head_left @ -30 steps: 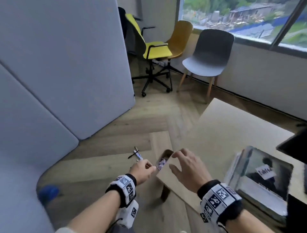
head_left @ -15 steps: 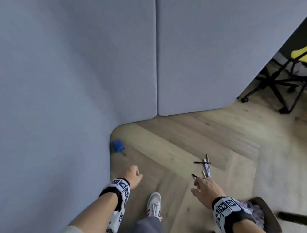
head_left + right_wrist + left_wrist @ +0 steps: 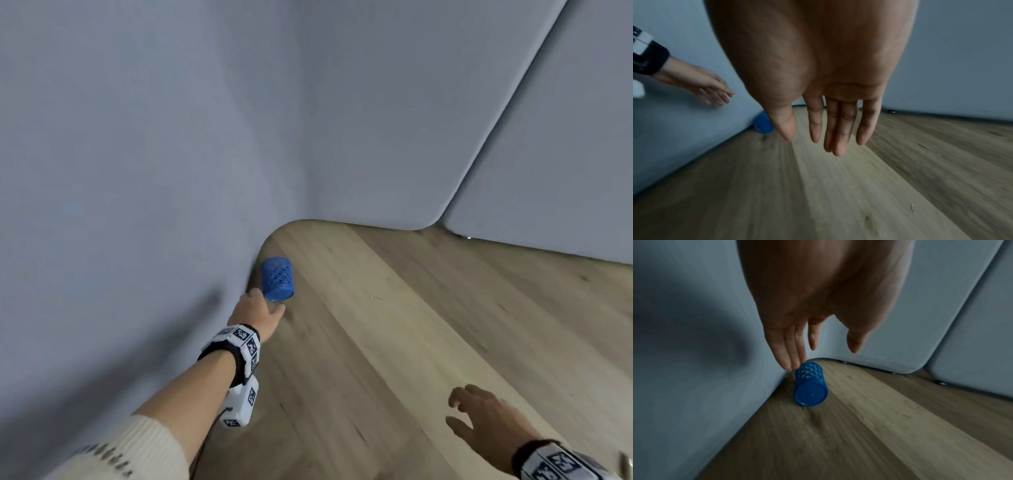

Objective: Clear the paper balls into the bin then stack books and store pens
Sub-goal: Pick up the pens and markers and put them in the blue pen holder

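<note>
A blue perforated pen cup [image 3: 277, 279] lies on its side on the wooden floor, right against the grey partition; its solid base [image 3: 810, 395] faces the left wrist camera. My left hand [image 3: 263, 305] reaches down over it with straight fingers [image 3: 791, 360], and the fingertips are at the cup's upper wall; whether they touch it I cannot tell. My right hand [image 3: 479, 414] hovers open and empty above the floor at the lower right, fingers [image 3: 836, 134] spread. From the right wrist view only the cup's base [image 3: 762, 124] peeks out beside my thumb. No pens, books or paper balls are in view.
Grey padded partition panels [image 3: 394, 120] curve around the corner behind and to the left of the cup. The light wooden floor [image 3: 428, 325] stretches out to the right.
The view has swung left from the table and the pens on the floor into the partition corner. My left hand has reached forward to the blue cup; my right hand has opened.
</note>
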`<state>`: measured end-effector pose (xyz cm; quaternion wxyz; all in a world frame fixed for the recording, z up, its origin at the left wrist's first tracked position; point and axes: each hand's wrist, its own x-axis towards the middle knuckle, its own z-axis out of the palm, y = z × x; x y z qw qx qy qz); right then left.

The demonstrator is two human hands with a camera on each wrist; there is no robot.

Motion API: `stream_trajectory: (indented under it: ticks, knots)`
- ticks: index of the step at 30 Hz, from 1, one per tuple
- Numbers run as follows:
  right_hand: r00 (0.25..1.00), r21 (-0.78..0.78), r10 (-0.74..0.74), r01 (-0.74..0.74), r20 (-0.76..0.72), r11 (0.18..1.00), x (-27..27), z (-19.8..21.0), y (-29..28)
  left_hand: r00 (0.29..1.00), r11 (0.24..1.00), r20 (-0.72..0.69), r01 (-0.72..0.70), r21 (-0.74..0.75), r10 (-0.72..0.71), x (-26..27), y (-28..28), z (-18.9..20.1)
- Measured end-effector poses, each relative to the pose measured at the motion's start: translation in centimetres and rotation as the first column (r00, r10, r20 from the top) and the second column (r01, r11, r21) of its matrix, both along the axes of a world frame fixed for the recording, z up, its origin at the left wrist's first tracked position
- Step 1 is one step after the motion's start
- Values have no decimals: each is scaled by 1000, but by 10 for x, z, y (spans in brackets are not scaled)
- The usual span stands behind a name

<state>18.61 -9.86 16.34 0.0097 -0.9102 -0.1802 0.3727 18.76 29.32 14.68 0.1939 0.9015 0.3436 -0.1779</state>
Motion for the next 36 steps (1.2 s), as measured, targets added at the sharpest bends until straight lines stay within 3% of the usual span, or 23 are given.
stream_trajectory:
  ticks: [6,8,10,13,16,18,20,23,25,30,32,36]
  knots:
    - [994,-39,-55,59,98,997,68,-129,-43,942,957,169,-280,-72,289,89,40,-151]
    - [983,-83,-64,79,173,993,70,-152,-68,924,938,178,-316,-139,338,107,42,-176]
    - [989,-217,-16,48,147,975,56,-156,-90,927,938,177,-303,-170,331,111,31,-187]
    - [999,-347,-24,30,21,938,32,-142,-115,967,966,165,-160,-205,195,112,-8,-174]
    - [987,-387,-154,127,-40,914,30,-127,-137,981,977,165,127,-171,-99,129,-66,-144]
    - [971,-363,-235,233,38,902,40,-122,-152,929,936,148,348,-42,-339,143,-111,-121]
    - [949,-322,-285,315,138,893,45,-119,-171,875,895,209,447,-3,-436,148,-164,-110]
    - [923,-268,-306,363,232,892,34,-115,-200,818,827,409,518,-217,-405,124,-259,-118]
    - [911,-235,-334,389,241,891,11,-116,-216,779,723,480,593,-355,-403,92,-319,-130]
    - [950,-271,-235,286,205,919,-50,-158,-254,669,505,569,739,-446,-477,10,-408,-169]
    - [957,-290,-181,243,225,926,-60,-179,-271,660,477,573,750,-459,-486,-10,-419,-186]
    - [883,-185,-267,358,387,915,-69,-209,-280,651,479,570,757,-444,-502,-33,-414,-198]
